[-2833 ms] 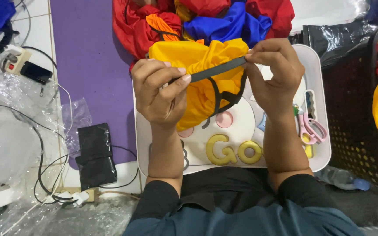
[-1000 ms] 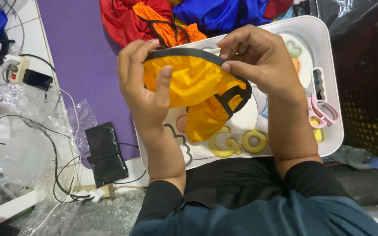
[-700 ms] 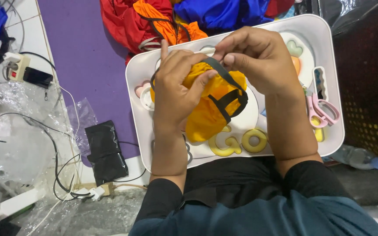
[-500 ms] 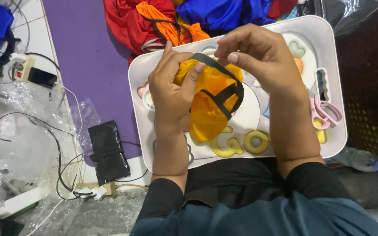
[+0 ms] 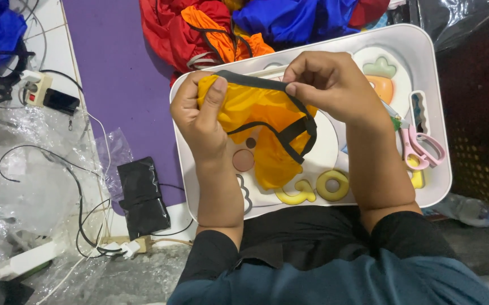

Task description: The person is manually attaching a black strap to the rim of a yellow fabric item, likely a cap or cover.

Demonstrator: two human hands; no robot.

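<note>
- On the far left, cables, a power strip (image 5: 36, 90) and clear plastic wrap lie on the floor, with a black pouch (image 5: 141, 195) at the edge of the purple mat (image 5: 114, 73); none of it has shifted.
- The left hand (image 5: 202, 116) has its fingers curled tight round a bunched end of the yellow cloth bag (image 5: 256, 121), which half a second ago hung narrower and is now spread wider between the hands.
- The right hand (image 5: 335, 85) pinches the black trim, pulling it taut above the white tray (image 5: 436, 113).
- Pink scissors (image 5: 419, 148) rest at the tray's right side.
</note>
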